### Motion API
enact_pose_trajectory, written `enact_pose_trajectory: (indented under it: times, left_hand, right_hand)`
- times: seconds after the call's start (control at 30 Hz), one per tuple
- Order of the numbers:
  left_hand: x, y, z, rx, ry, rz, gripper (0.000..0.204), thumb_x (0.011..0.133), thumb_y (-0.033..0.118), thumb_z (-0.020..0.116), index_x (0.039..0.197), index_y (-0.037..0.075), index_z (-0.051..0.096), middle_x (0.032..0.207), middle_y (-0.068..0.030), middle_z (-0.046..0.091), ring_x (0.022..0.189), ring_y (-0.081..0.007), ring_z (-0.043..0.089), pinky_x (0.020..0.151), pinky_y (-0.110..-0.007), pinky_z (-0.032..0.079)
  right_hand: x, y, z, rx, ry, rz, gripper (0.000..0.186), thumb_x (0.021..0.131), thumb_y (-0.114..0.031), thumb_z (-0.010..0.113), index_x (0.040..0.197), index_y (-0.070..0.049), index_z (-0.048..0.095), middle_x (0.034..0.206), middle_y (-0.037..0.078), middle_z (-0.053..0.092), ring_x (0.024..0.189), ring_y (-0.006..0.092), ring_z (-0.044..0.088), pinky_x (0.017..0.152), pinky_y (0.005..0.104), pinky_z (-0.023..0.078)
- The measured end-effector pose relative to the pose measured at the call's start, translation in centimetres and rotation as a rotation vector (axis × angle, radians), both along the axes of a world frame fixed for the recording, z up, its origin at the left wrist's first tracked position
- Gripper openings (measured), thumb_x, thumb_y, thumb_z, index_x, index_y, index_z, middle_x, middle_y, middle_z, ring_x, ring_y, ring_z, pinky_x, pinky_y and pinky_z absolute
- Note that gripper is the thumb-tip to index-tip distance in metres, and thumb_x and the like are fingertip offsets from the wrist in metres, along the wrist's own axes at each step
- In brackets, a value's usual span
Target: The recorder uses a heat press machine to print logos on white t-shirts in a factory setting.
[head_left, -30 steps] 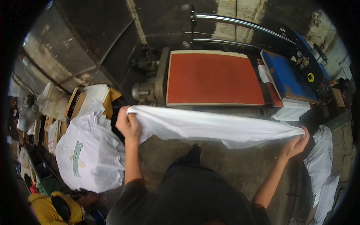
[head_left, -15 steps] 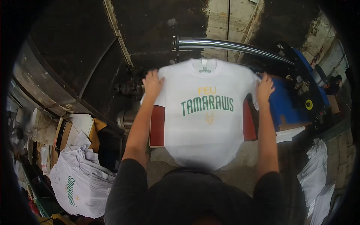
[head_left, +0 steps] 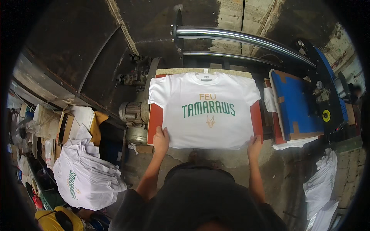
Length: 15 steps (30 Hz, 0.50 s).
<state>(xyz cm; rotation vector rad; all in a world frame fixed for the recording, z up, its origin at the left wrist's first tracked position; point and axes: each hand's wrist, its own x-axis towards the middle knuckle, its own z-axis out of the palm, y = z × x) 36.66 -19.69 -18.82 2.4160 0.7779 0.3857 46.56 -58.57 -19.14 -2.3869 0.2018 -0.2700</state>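
A white T-shirt [head_left: 208,136] with orange and green lettering and a small animal-head emblem lies spread face up, collar away from me, over a red-orange platen [head_left: 154,115], whose sides show beside it. My left hand [head_left: 161,136] grips the shirt's bottom-left corner at the platen's front edge. At the bottom-right corner, my right hand [head_left: 254,143] has its fingers closed on the hem. Past the collar the pale back edge of the platen shows.
A press with chrome rails [head_left: 235,36], a blue padded board [head_left: 293,107] and a gauge [head_left: 319,85] stands behind and rightward. A motor [head_left: 130,112] sits left of the platen. Piles of white shirts [head_left: 84,177] are at lower left; more white fabric [head_left: 320,181] is at right.
The shirt, first stretched as a band between my hands, was raised open and now lies on the platen. My hands have moved from its shoulders down to the bottom hem.
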Motion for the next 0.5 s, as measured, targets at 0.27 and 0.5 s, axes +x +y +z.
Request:
enact_pose_trajectory:
  times: [0.27,0.5]
  left_hand:
    - [-1.5,-2.5,0.9,0.202,-0.055,0.091,0.036,0.077,0.015,0.056,0.110,0.006,0.044,0.101,-0.0167,0.057,0.092,-0.0317,0.055,0.072,-0.045,0.041]
    - [6.2,-9.9,-0.5,0.091,0.084,-0.317,0.058,0.075,0.018,0.055,0.128,0.006,0.034,0.133,-0.0148,0.033,0.123,-0.0312,0.030,0.094,-0.051,0.026]
  right_hand:
    - [-1.3,-6.2,0.8,-0.079,-0.226,0.110,0.020,0.078,-0.005,0.057,0.097,0.000,0.051,0.080,0.018,0.057,0.073,0.0318,0.057,0.064,0.0379,0.043]
    - [2.3,-26.0,13.2,-0.787,-0.851,-0.406,0.033,0.079,-0.018,0.051,0.098,0.009,0.051,0.080,0.018,0.058,0.069,0.0299,0.056,0.063,0.0361,0.043]
